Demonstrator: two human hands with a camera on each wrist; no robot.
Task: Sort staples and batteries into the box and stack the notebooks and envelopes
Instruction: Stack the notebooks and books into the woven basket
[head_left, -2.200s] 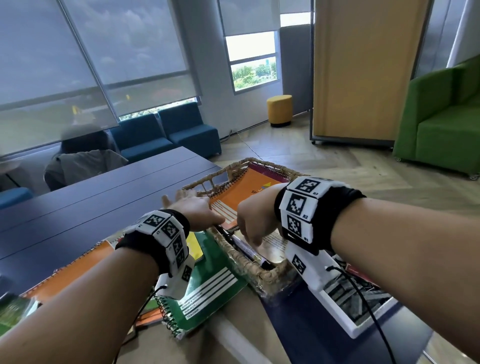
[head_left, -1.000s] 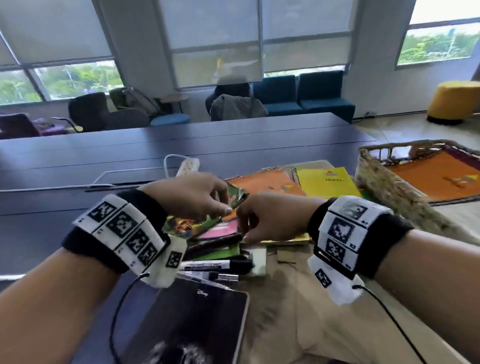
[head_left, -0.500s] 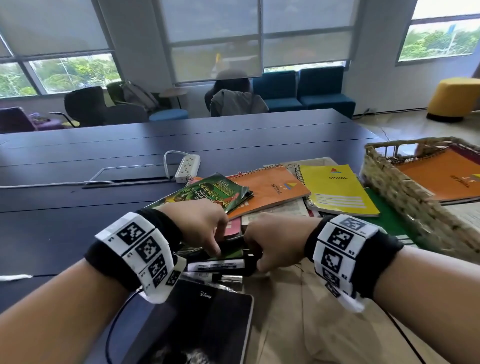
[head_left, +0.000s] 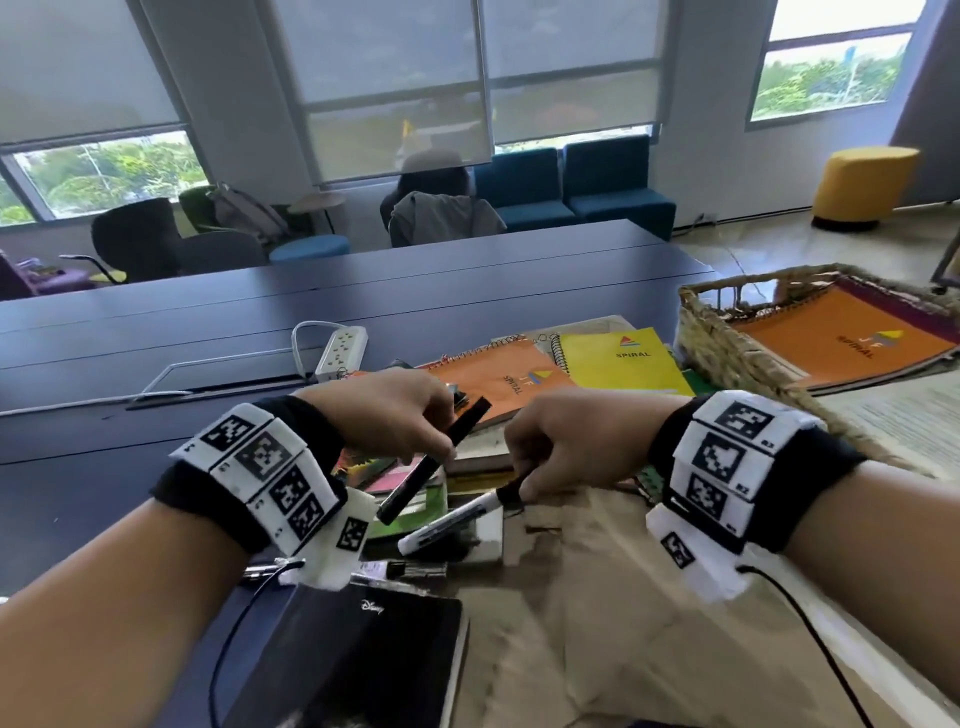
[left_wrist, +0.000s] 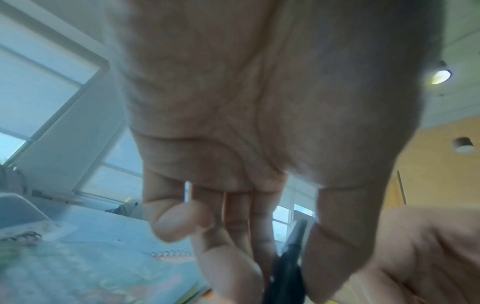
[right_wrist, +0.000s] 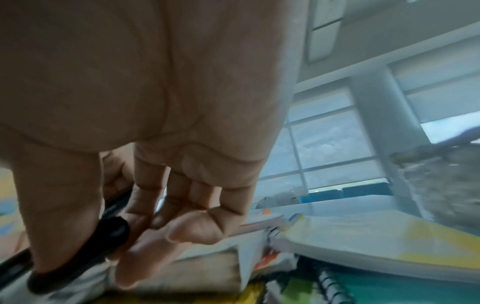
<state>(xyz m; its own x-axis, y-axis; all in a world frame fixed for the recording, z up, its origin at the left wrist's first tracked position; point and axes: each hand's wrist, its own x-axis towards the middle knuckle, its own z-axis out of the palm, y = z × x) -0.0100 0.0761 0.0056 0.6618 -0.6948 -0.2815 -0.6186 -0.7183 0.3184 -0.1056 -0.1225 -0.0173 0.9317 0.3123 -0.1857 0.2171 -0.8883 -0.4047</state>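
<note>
While both wrists hovered over the cluttered desk, the scene stood thus:

Left hand (head_left: 384, 415): fingers and thumb pinched round a black marker (head_left: 434, 460), lifted off the pile and tilted, its far end pointing up toward the orange notebook; the left wrist view showed the same dark barrel (left_wrist: 288, 265) between thumb and fingers.

Right hand (head_left: 571, 441): fingers curled down, gripping the black cap end of a white marker (head_left: 452, 522); the white barrel sloped down toward the near edge, just over the papers. The right wrist view showed the black cap (right_wrist: 103, 236) under the thumb.

Orange notebook (head_left: 511, 376): spiral-bound, flat on the table (head_left: 156, 364) just beyond the left hand.

Yellow notebook (head_left: 621, 361): spiral-bound, lying just beside the orange one, on its right, near the basket.

Basket (head_left: 727, 353): woven, at the right, holding a second orange notebook (head_left: 841, 338).

Brown envelopes (head_left: 597, 597): spread flat under and ahead of the right wrist.

Black book (head_left: 353, 665): at the near edge below the left wrist, with more pens (head_left: 400, 569) lying between it and the pile.

Power strip (head_left: 340, 351): white, beyond the notebooks, apart from them.

Staples and batteries: could not be made out in any view.
</note>
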